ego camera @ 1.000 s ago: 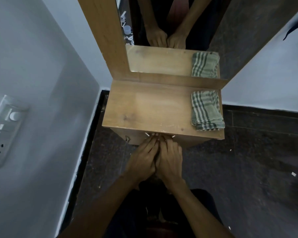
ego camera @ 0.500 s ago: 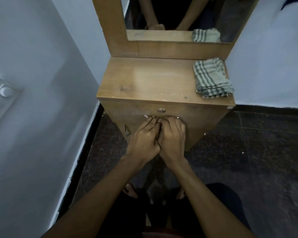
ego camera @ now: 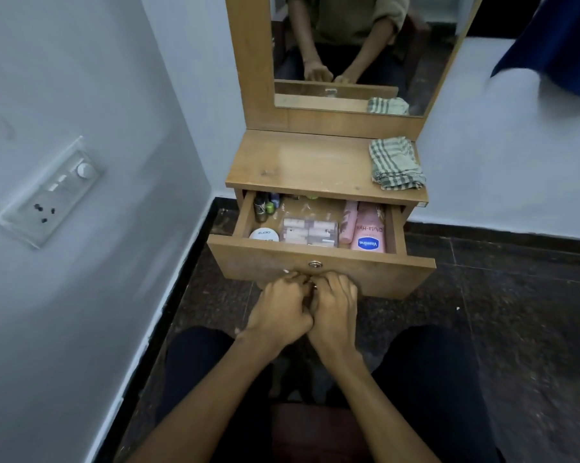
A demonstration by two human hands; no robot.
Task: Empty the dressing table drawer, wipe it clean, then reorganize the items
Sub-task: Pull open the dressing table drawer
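Both hands are bunched together low on the drawer front, fingers curled in tight: the left hand (ego camera: 278, 315) and the right hand (ego camera: 334, 312) knuckle to knuckle, gripping what looks like a pull just under the round lock (ego camera: 314, 264), though the pull itself is hidden behind the fingers. Out from there, the drawer (ego camera: 322, 274) stands open toward the person, its contents in plain sight. Along the right wall lies a pink lotion bottle (ego camera: 368, 228), long axis running front to back, with a slimmer pink tube (ego camera: 348, 220) just beside it on the left. In the middle sits a clear packet of small tubes (ego camera: 310, 231); at the front left corner a round white jar (ego camera: 264, 234); in the back left corner a cluster of little bottles (ego camera: 264, 204). Everything lies just beyond and above the fingers, so emptying calls for letting go and reaching over the front panel; the right hand looks nearer the lotion, the left nearer the jar. On the tabletop's right edge waits a folded checked cloth (ego camera: 395, 164), ready for wiping, below the mirror (ego camera: 355, 51).
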